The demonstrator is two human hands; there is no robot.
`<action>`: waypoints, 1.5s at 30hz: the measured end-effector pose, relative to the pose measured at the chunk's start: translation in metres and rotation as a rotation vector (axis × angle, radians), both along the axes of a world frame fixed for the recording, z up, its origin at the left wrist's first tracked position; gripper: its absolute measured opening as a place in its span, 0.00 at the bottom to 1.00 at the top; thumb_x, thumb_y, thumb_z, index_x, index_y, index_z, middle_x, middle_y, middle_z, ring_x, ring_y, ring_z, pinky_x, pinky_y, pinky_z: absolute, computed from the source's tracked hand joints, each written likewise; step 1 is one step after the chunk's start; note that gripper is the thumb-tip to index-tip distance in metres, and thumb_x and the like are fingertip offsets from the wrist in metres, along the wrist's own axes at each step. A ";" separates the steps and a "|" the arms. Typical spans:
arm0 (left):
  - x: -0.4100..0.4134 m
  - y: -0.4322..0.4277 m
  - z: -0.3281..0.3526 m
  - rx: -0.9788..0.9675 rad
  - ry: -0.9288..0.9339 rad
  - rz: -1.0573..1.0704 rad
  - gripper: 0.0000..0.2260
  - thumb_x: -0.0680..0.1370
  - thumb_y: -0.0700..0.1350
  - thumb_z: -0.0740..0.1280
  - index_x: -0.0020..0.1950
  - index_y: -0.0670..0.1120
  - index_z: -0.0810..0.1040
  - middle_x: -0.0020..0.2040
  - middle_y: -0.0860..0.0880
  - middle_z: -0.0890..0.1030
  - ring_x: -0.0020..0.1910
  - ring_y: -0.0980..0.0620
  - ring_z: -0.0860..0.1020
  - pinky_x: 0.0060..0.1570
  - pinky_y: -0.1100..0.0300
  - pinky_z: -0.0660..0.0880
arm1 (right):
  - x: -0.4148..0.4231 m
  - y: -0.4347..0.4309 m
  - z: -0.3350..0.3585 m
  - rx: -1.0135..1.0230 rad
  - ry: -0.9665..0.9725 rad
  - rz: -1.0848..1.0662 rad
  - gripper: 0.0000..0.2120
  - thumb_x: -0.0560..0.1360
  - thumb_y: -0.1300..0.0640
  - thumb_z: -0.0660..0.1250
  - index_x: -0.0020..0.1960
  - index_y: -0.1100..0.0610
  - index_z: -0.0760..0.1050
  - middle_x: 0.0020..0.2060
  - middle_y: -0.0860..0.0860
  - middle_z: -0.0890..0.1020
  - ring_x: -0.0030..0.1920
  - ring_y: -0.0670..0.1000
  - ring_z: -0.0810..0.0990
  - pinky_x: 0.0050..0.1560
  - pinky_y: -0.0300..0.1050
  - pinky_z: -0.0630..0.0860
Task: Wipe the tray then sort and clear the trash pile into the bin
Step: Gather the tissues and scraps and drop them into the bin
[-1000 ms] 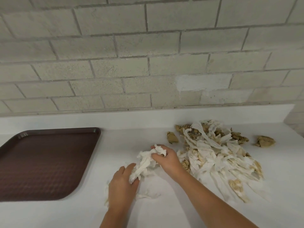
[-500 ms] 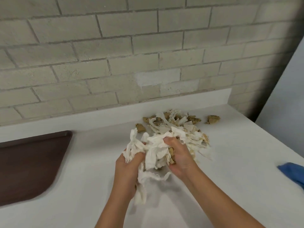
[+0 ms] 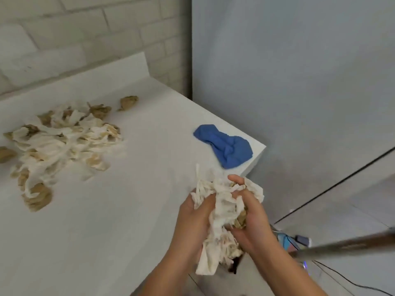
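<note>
I have a wad (image 3: 222, 212) of torn paper between my two hands: white, crumpled strips with a few tan, stained bits showing in the folds, and a loose tail hanging down below my palms. My left hand (image 3: 192, 218) cups it from the left with the fingers curled into the paper. My right hand (image 3: 253, 223) closes on it from the right, thumb on top and fingers wrapped underneath. I hold the wad up off the tabletop (image 3: 128, 210), about at its near right edge.

The rest of the trash pile (image 3: 59, 144) lies on the tabletop well to the left of my left hand and farther from me. It is a spread of white strips mixed with brown crumpled scraps, some brown pieces lying loose around it. Just beyond my hands, near the tabletop's corner, sits a bunched blue cloth (image 3: 226, 146).
</note>
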State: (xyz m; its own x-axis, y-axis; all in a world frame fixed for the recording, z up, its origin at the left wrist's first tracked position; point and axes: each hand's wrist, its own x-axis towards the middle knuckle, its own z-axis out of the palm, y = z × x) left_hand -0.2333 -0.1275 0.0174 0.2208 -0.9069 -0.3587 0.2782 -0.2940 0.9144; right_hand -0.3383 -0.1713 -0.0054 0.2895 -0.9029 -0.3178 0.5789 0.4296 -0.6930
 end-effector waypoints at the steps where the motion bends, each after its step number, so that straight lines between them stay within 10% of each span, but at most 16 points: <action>1: -0.017 -0.004 -0.009 0.018 0.009 -0.017 0.05 0.78 0.40 0.65 0.45 0.46 0.80 0.34 0.53 0.84 0.34 0.61 0.82 0.33 0.68 0.76 | -0.015 -0.001 -0.012 0.018 0.015 -0.002 0.14 0.73 0.68 0.57 0.47 0.55 0.78 0.38 0.55 0.82 0.40 0.52 0.82 0.38 0.44 0.78; 8: -0.095 -0.044 -0.141 0.231 0.083 -0.153 0.10 0.78 0.40 0.64 0.56 0.49 0.81 0.52 0.47 0.84 0.53 0.47 0.82 0.58 0.45 0.76 | -0.100 -0.015 -0.128 0.166 0.117 -0.117 0.11 0.70 0.65 0.60 0.43 0.57 0.80 0.40 0.57 0.83 0.42 0.54 0.82 0.40 0.43 0.79; 18: -0.125 -0.111 -0.425 0.388 0.009 -0.133 0.11 0.75 0.41 0.61 0.50 0.46 0.82 0.47 0.44 0.84 0.50 0.44 0.81 0.48 0.52 0.76 | -0.116 -0.070 -0.446 0.494 0.474 -0.068 0.19 0.68 0.49 0.67 0.52 0.60 0.81 0.51 0.63 0.82 0.55 0.64 0.80 0.55 0.55 0.77; 23: -0.121 -0.106 -0.552 0.356 -0.659 -0.356 0.16 0.78 0.36 0.57 0.65 0.37 0.68 0.60 0.39 0.68 0.54 0.43 0.71 0.48 0.62 0.66 | -0.122 -0.069 -0.569 0.378 0.642 0.121 0.18 0.78 0.51 0.57 0.61 0.61 0.75 0.51 0.55 0.80 0.50 0.51 0.79 0.51 0.37 0.76; 25: -0.117 -0.098 -0.592 0.260 -0.875 -0.507 0.18 0.76 0.31 0.58 0.66 0.39 0.67 0.63 0.42 0.64 0.56 0.43 0.72 0.50 0.63 0.66 | -0.128 -0.066 -0.612 0.194 0.919 0.249 0.17 0.75 0.51 0.56 0.62 0.51 0.71 0.56 0.55 0.78 0.54 0.53 0.77 0.54 0.44 0.77; 32: -0.098 -0.078 -0.652 0.066 -1.501 -0.887 0.29 0.54 0.33 0.78 0.53 0.47 0.79 0.50 0.48 0.78 0.48 0.47 0.77 0.44 0.53 0.77 | -0.138 -0.066 -0.643 -0.315 1.617 0.826 0.30 0.76 0.62 0.60 0.75 0.59 0.53 0.69 0.57 0.64 0.69 0.58 0.63 0.69 0.49 0.64; 40: -0.110 -0.025 -0.650 0.136 -1.296 -1.019 0.38 0.65 0.41 0.76 0.71 0.39 0.64 0.70 0.36 0.67 0.63 0.40 0.75 0.56 0.52 0.77 | -0.140 -0.032 -0.630 -0.688 1.572 0.849 0.35 0.70 0.61 0.66 0.74 0.56 0.57 0.71 0.65 0.64 0.70 0.66 0.65 0.66 0.61 0.68; 45: -0.116 -0.040 -0.671 0.312 -1.320 -1.158 0.29 0.81 0.45 0.54 0.77 0.42 0.43 0.78 0.43 0.43 0.77 0.44 0.43 0.74 0.53 0.43 | -0.137 -0.036 -0.647 -0.513 1.715 1.318 0.31 0.81 0.50 0.51 0.78 0.55 0.39 0.77 0.59 0.42 0.77 0.60 0.44 0.76 0.56 0.47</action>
State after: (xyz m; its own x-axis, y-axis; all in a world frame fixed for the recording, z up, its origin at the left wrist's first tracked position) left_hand -0.3498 -0.1671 -0.6534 -0.1629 -0.7328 -0.6606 -0.9762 0.0226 0.2156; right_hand -0.4751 -0.2075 -0.6524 0.4077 -0.5540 -0.7259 -0.8998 -0.3792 -0.2160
